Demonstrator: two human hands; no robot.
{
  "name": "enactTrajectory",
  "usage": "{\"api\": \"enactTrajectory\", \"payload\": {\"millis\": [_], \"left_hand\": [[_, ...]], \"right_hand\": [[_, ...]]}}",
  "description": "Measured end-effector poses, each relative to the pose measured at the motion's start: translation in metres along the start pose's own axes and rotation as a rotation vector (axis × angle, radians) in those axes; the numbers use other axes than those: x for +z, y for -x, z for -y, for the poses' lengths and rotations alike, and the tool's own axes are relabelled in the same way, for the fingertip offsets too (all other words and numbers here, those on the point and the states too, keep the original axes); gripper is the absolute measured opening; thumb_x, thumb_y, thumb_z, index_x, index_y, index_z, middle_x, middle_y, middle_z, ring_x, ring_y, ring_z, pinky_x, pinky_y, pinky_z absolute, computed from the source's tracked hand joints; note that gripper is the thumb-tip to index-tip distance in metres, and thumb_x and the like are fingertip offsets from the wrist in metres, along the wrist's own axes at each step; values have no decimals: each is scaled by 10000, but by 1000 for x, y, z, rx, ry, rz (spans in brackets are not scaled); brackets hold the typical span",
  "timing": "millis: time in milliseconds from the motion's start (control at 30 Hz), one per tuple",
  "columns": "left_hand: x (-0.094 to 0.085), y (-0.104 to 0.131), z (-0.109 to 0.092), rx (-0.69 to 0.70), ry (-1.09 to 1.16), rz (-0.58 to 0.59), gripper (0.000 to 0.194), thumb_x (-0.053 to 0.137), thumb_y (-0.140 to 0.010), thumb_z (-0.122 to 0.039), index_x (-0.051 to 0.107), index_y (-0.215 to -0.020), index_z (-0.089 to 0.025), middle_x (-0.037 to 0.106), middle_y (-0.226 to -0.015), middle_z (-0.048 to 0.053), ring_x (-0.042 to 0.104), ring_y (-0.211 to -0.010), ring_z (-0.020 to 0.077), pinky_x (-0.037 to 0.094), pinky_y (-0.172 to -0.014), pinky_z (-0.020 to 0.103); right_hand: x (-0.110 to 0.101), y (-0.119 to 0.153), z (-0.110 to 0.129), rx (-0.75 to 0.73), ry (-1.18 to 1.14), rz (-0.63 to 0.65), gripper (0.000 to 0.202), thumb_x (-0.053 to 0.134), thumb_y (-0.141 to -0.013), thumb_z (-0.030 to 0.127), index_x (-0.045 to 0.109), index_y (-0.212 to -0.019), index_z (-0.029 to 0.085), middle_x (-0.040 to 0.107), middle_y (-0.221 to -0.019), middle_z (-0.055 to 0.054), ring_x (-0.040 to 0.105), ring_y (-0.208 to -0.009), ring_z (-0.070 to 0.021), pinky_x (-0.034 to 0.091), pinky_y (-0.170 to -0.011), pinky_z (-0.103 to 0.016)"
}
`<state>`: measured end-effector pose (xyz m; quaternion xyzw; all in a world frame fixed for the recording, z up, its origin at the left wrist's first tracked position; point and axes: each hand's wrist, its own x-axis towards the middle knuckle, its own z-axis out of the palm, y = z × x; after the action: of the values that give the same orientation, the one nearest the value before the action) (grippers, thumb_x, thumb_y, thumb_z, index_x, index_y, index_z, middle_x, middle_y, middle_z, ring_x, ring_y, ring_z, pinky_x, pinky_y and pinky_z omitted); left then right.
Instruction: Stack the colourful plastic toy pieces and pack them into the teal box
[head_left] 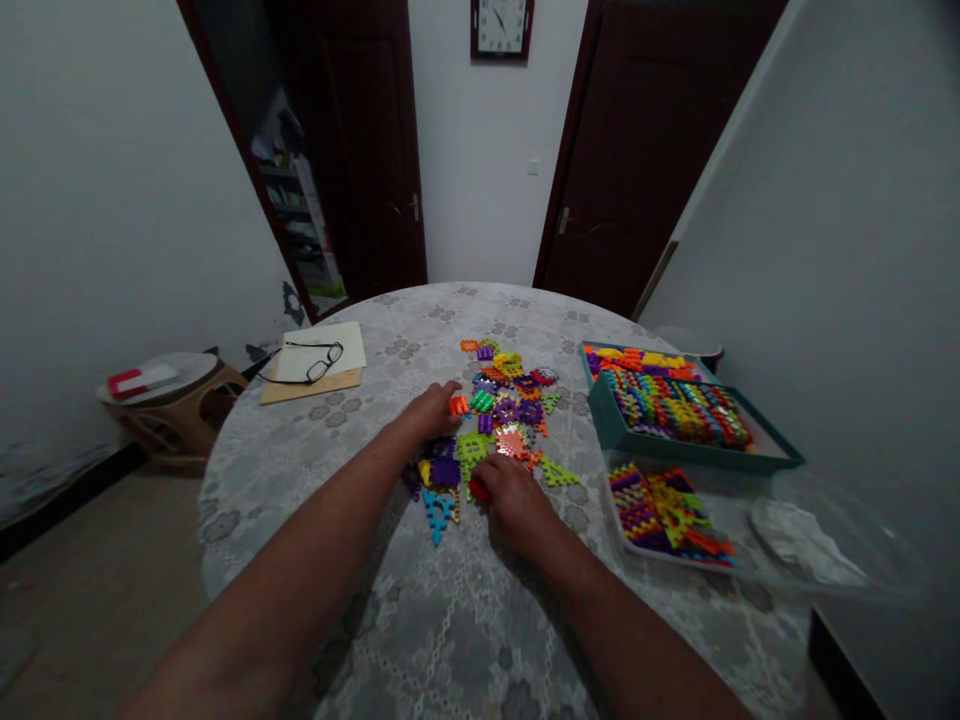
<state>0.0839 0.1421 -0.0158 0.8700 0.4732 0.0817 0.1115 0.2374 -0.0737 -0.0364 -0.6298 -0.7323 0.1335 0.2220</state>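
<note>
A loose pile of colourful plastic building pieces (pixel 507 408) with notched edges lies mid-table. My left hand (pixel 433 410) is at the pile's left side, its fingers closed on an orange building piece (pixel 459 405). Closer to me, my right hand (pixel 516 500) has its fingers curled round a red building piece (pixel 480 489), partly hidden by them. A lime green square piece (pixel 472 450) lies between the hands. Below it to the left are a dark purple square piece (pixel 445 472) and a blue triangular piece (pixel 436 514).
On the right, a teal box (pixel 622 432) holds rows of pieces, with another box of pieces behind it. A clear plastic tray (pixel 627 540) with more pieces is nearer me. Eyeglasses (pixel 316 371) rest on papers at the left. A patterned tablecloth (pixel 435 640) covers the round table.
</note>
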Motion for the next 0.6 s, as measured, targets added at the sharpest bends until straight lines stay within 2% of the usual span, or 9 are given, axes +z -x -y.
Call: {"api": "enactTrajectory", "payload": {"millis": [167,267,400,467,600], "left_hand": [[4,1,7,44,83,-60,314,833,-874,-294,814,-1175,-205,742,-1147,88,726,-1024,253,547,-901,304],[2,7,10,53,144,-127,325,811,-902,-316,814,-1201,-187,742,-1127,87,710,-1014,253,556,-910,323],[-2,24,11,73,224,-192,392,783,-950,-351,780,-1302,-178,740,-1178,97,702,-980,239,580,-895,345],[-2,37,6,100,257,-200,398,780,-964,-362,771,-1319,-184,735,-1196,96,701,-948,225,591,-876,342],[2,66,-22,249,347,-217,414,813,-965,-387,752,-1342,-226,717,-1213,84,707,-1030,243,605,-953,375]], "right_hand": [[0,1,1,7,4,4,411,566,-945,-2,771,-1252,179,737,-1287,-133,663,-1200,-254,484,-1054,-338],[3,0,-3,2,-8,-43,425,572,-927,-1,768,-1247,199,742,-1297,-120,676,-1191,-243,501,-1057,-329],[9,-2,-13,11,-4,-218,483,606,-874,5,772,-1281,207,733,-1403,-150,674,-1277,-284,523,-1143,-405],[10,-3,-16,12,-52,-337,501,600,-853,17,779,-1285,196,747,-1380,-168,674,-1294,-312,518,-1185,-463],[9,-7,-11,98,-409,-544,479,562,-979,168,735,-1425,182,772,-1339,-158,718,-1236,-300,558,-1163,-480]]}}
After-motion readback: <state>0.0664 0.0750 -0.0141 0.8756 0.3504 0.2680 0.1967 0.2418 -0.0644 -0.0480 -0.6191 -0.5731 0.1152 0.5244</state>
